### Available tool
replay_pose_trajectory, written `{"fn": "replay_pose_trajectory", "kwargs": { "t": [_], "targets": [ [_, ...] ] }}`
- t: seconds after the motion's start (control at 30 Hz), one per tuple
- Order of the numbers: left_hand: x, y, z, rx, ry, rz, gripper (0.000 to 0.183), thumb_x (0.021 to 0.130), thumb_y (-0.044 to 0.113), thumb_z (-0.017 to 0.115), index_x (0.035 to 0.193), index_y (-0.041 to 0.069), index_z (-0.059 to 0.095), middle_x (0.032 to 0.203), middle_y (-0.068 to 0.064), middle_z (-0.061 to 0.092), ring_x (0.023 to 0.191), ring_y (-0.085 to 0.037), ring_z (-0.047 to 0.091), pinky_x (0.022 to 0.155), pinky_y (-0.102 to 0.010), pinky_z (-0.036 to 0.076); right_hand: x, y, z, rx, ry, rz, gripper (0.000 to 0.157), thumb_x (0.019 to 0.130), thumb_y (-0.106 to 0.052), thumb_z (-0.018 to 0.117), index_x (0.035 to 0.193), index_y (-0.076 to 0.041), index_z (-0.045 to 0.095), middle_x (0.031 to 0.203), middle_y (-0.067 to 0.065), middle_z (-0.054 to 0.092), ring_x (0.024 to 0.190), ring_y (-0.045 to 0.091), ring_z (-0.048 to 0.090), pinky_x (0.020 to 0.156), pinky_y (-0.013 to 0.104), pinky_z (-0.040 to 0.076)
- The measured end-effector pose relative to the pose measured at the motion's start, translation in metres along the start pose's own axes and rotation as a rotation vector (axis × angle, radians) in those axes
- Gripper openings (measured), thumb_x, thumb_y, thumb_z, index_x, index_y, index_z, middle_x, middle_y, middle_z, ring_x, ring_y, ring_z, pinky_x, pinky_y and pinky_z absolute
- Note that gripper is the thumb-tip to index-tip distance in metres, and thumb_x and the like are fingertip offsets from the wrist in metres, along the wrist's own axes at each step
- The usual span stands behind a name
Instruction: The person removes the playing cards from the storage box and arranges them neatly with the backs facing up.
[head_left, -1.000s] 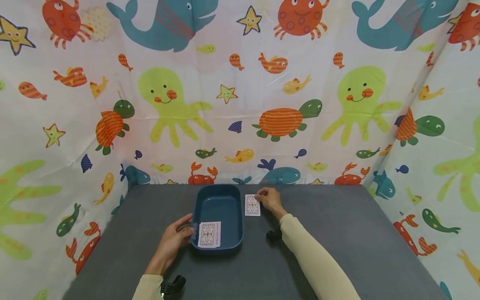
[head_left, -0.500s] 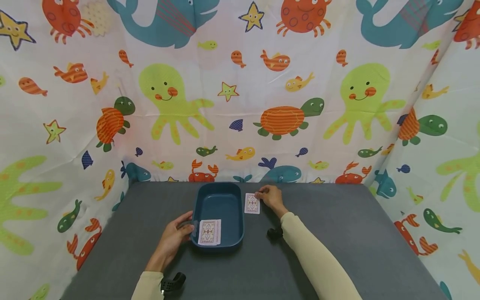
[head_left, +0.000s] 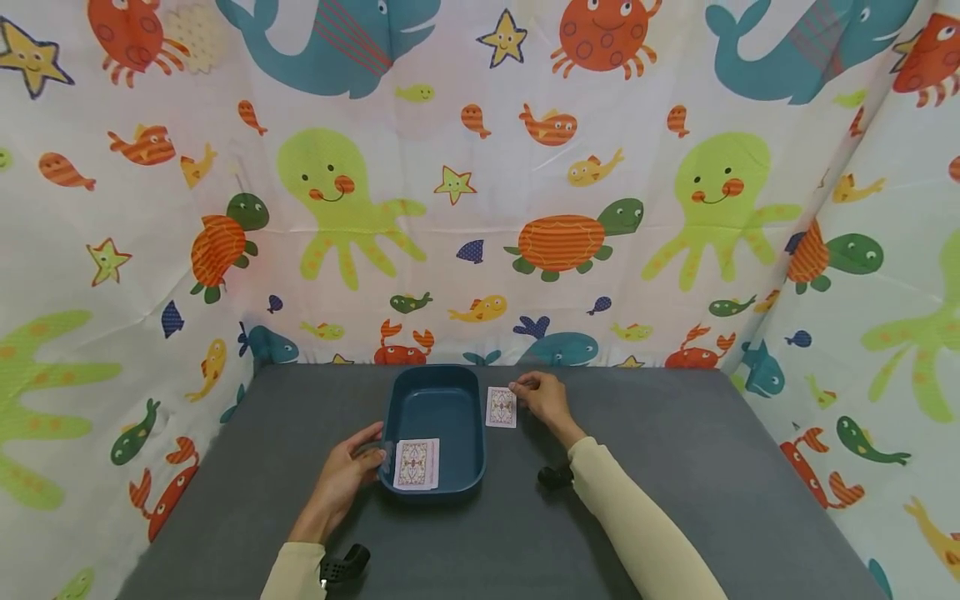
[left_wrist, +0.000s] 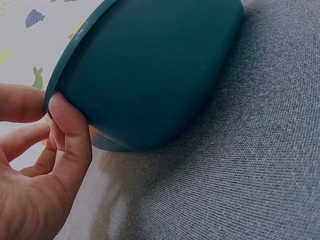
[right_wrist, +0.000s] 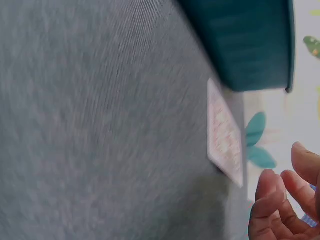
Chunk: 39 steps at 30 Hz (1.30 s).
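A dark blue rectangular tray (head_left: 459, 417) sits on the grey tabletop. My left hand (head_left: 337, 483) grips its left side; in the left wrist view, thumb and fingers pinch the tray's rim (left_wrist: 62, 67). Inside the tray, at the near left corner, lies a small stack of playing cards (head_left: 415, 467), patterned backs up. Another playing card (head_left: 500, 408), also back up, lies on the table right of the tray. My right hand (head_left: 547, 404) hovers by that card's far right corner. In the right wrist view its bent fingers (right_wrist: 270, 197) and thumb are parted, apart from the card (right_wrist: 223, 135).
The grey table (head_left: 637, 475) ends at the back against a white curtain (head_left: 480, 225) printed with sea animals, which also hangs along both sides. Black straps (head_left: 345, 564) are at both wrists.
My right hand has eased slightly off the single card's corner, showing more of it. The left hand keeps its hold on the tray, and the cards lie as before.
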<state>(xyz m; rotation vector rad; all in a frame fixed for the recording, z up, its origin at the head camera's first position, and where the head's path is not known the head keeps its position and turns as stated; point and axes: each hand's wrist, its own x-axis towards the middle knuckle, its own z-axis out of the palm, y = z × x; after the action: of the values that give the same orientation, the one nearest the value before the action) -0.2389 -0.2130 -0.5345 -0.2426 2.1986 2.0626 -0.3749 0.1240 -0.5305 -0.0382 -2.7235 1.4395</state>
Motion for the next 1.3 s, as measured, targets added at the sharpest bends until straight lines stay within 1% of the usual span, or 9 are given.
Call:
{"fn": "replay_pose_trajectory", "kwargs": {
  "t": [0.2,0.3,0.47,0.63,0.73,0.8,0.97,1.2,1.3],
  "targets": [
    [0.001,0.002,0.001,-0.011,-0.002,0.0,0.052,0.096,0.005,0.056,0.146,0.014,0.045,0.143,-0.011,0.045,0.107,-0.025,0.056,0.079,-0.031,0.052,-0.013,-0.014,-0.006,0.053,-0.006,-0.059,0.026,0.089,-0.031,0.072,0.103,-0.01,0.072,0.093,0.009,0.072,0.076,0.02,0.07,0.062,0.029,0.053],
    [0.001,0.002,0.001,-0.013,-0.007,0.006,0.052,0.096,0.005,0.056,0.146,0.013,0.045,0.143,-0.013,0.045,0.106,-0.025,0.056,0.078,-0.031,0.051,-0.02,-0.019,-0.008,0.081,-0.015,-0.089,0.024,0.089,-0.03,0.072,0.103,-0.01,0.072,0.096,0.009,0.071,0.079,0.017,0.069,0.066,0.029,0.056],
    [0.002,0.001,0.001,-0.005,-0.01,0.005,0.052,0.096,0.006,0.056,0.146,0.014,0.045,0.144,-0.012,0.044,0.106,-0.024,0.056,0.078,-0.031,0.051,-0.031,-0.027,-0.012,0.113,-0.016,-0.127,0.022,0.089,-0.028,0.072,0.103,-0.011,0.072,0.098,0.009,0.071,0.083,0.017,0.068,0.067,0.03,0.058],
    [0.002,-0.002,0.0,0.001,-0.003,-0.002,0.052,0.096,0.006,0.056,0.147,0.015,0.045,0.145,-0.012,0.044,0.108,-0.027,0.056,0.079,-0.032,0.051,-0.042,-0.036,-0.017,0.122,-0.018,-0.155,0.019,0.09,-0.029,0.072,0.102,-0.014,0.072,0.097,0.006,0.071,0.082,0.018,0.067,0.067,0.03,0.057],
    [0.002,-0.003,0.0,0.003,-0.001,-0.009,0.053,0.096,0.006,0.056,0.146,0.016,0.045,0.145,-0.011,0.045,0.109,-0.027,0.055,0.08,-0.032,0.051,-0.049,-0.04,-0.018,0.112,-0.013,-0.173,0.017,0.09,-0.029,0.072,0.1,-0.017,0.072,0.096,0.005,0.071,0.082,0.018,0.067,0.066,0.028,0.055],
    [0.003,-0.003,0.0,0.005,-0.004,-0.004,0.053,0.096,0.006,0.056,0.147,0.015,0.044,0.145,-0.013,0.044,0.109,-0.028,0.055,0.08,-0.032,0.051,-0.054,-0.043,-0.019,0.115,-0.014,-0.187,0.017,0.09,-0.028,0.072,0.101,-0.015,0.072,0.095,0.005,0.071,0.082,0.02,0.067,0.066,0.027,0.053],
    [0.003,-0.003,0.001,0.003,-0.002,-0.006,0.053,0.096,0.006,0.056,0.147,0.015,0.045,0.145,-0.013,0.044,0.111,-0.028,0.055,0.081,-0.032,0.051,-0.068,-0.048,-0.019,0.139,-0.023,-0.212,0.016,0.09,-0.024,0.072,0.102,-0.013,0.073,0.094,0.005,0.07,0.086,0.025,0.066,0.068,0.028,0.052],
    [0.002,-0.004,0.001,0.021,0.007,-0.017,0.052,0.096,0.007,0.056,0.146,0.018,0.046,0.144,-0.009,0.045,0.109,-0.025,0.055,0.081,-0.032,0.05,-0.081,-0.047,-0.013,0.151,-0.025,-0.253,0.018,0.088,-0.023,0.073,0.103,-0.012,0.073,0.093,0.004,0.071,0.084,0.02,0.065,0.07,0.026,0.052],
    [0.001,-0.004,0.0,0.022,0.008,-0.008,0.052,0.096,0.007,0.056,0.146,0.017,0.046,0.144,-0.011,0.045,0.107,-0.024,0.056,0.08,-0.032,0.051,-0.086,-0.049,-0.012,0.163,-0.031,-0.274,0.018,0.088,-0.021,0.074,0.103,-0.013,0.073,0.095,0.004,0.071,0.085,0.019,0.065,0.072,0.026,0.052]
  ]
}}
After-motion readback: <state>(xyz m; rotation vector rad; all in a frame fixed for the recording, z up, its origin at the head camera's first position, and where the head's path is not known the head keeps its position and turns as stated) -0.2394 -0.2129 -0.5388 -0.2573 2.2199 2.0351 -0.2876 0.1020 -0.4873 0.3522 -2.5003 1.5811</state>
